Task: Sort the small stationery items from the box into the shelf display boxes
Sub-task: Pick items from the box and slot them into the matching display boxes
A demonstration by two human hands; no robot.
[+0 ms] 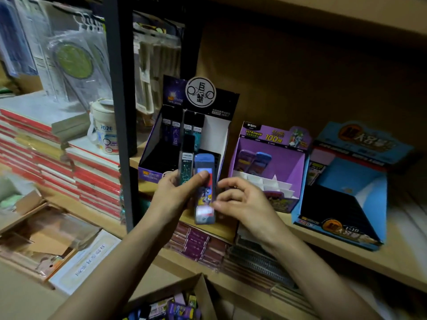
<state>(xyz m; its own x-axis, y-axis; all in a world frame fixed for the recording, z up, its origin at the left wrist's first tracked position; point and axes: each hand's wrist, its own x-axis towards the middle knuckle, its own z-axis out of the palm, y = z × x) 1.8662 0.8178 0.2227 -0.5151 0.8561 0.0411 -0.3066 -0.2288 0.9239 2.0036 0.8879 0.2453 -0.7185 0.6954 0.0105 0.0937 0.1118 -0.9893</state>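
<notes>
Left grip [175, 192] pinched two cases fanned apart, dark constellation case [186, 162] and blue case [204, 199], probably so the labels showed. Right grip [240, 199] curled at the blue case's edge; hold unclear. Purple display box [288, 167] sat right of it, constellation display box [147, 167] behind.

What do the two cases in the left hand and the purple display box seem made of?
Dark lead case: seemingly hard dark plastic, glossy, with a printed label. Blue lead case: likely glossy plastic; highlights along its rounded cap. Purple display box: printed cardboard, matte, with folded flaps and white dividers.
</notes>
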